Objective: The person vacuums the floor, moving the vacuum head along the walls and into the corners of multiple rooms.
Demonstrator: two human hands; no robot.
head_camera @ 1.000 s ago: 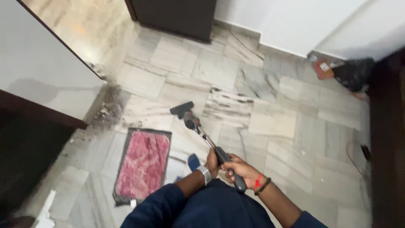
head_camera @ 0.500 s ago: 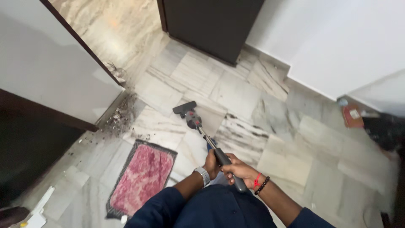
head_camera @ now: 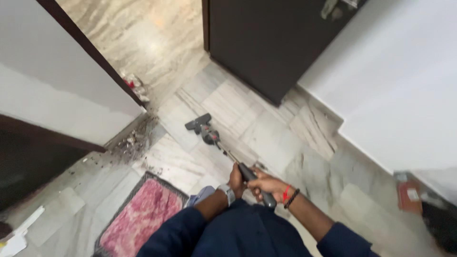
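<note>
Two bare hands are being shown closed on one stick vacuum cleaner (head_camera: 223, 151), seen from above by the head camera. The dark grip at the near end of the shaft is being clasped by the right hand (head_camera: 266, 186), its fingers wrapped fully around the grip; a red thread and a band of dark beads are being worn at that wrist. The left hand (head_camera: 235, 180) is being held just beside the right, slightly further up the shaft, and it is likewise being kept clamped on the grip; a pale watch is being worn on its wrist. The two hands are being kept close together, almost touching.

From the hands the thin metal shaft is being extended forward and to the left, and it is being ended in the dark floor head (head_camera: 197, 122), which is resting on the marble floor (head_camera: 266, 138) well ahead of the hands. A patch of dark debris (head_camera: 135, 138) is lying to the left of the floor head, along the foot of a white wall (head_camera: 57, 90). A pink mat (head_camera: 138, 221) is lying on the floor to the left of the left hand and nearer the body. A dark door (head_camera: 271, 43) is standing far ahead of the hands, beyond the floor head.
</note>
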